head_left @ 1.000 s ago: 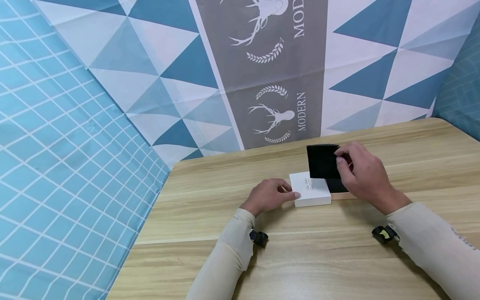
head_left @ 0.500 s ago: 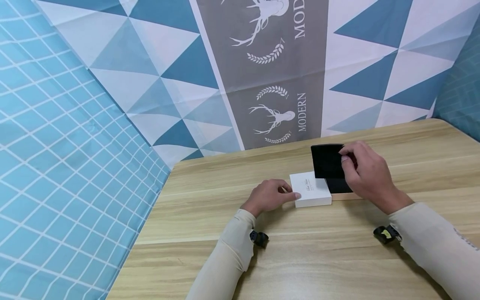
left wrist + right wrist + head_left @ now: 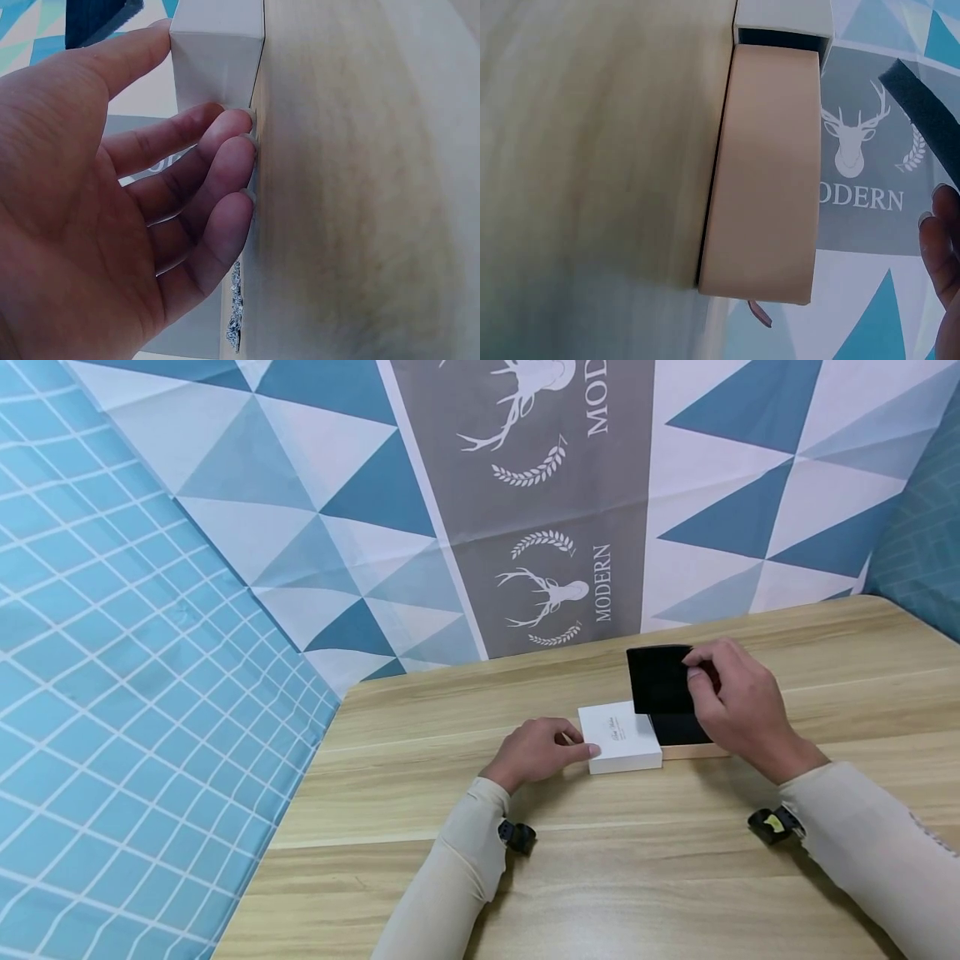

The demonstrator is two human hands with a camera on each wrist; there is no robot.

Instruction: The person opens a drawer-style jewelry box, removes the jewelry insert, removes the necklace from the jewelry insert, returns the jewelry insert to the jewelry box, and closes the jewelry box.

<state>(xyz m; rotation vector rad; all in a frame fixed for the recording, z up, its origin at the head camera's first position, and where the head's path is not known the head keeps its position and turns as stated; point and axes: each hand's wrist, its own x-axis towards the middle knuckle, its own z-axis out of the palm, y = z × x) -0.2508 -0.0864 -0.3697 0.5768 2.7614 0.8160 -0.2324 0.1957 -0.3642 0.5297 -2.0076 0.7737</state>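
A white box sleeve (image 3: 621, 737) with fine print on its top lies on the table, and a tan drawer (image 3: 693, 751) with a black inside is pulled out of its right end. My left hand (image 3: 534, 752) holds the sleeve's left end, thumb at the front corner and index fingertip behind. Above the drawer, my right hand (image 3: 738, 710) pinches the right edge of a thin, square black foam pad (image 3: 658, 681), tilted up. In the right wrist view the drawer (image 3: 765, 172) shows a short ribbon pull (image 3: 760, 313) at its outer end. My right fingers partly hide the drawer in the head view.
The box stands on a wood-grain table (image 3: 585, 885), towards its back edge. Behind rises a patterned cloth (image 3: 555, 510) with triangles and stag prints; a blue checked cloth (image 3: 135, 677) hangs at the left. Each wrist wears a small black camera (image 3: 517, 837).
My right hand has moved slightly to the right with the black foam pad, showing more of the drawer's black inside. My left hand and the sleeve have stayed put.
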